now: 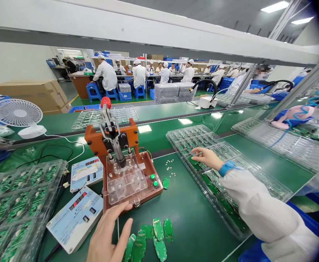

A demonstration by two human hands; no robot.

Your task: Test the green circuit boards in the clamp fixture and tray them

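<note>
My left hand (108,233) is open, thumb and fingers apart, at the front edge of a brown test fixture (112,203) with a clear plate and an upright red-knobbed toggle clamp (110,127). Its fingertips are close to the fixture's metal latch; I cannot tell if they touch. Beside that hand lies a loose group of green circuit boards (158,229). My right hand (210,158), with a blue wrist strap (227,167), reaches over a clear plastic tray (214,202). Its thumb and forefinger are apart just above a green board (195,163) in a tray pocket.
Two blue-white counter boxes (76,218) stand left of the fixture, near a tray of boards (20,203). Small white pieces (170,167) and a single board (166,183) lie right of it. A white fan (20,116) stands behind. An overhead beam (148,29) crosses above; co-workers sit beyond.
</note>
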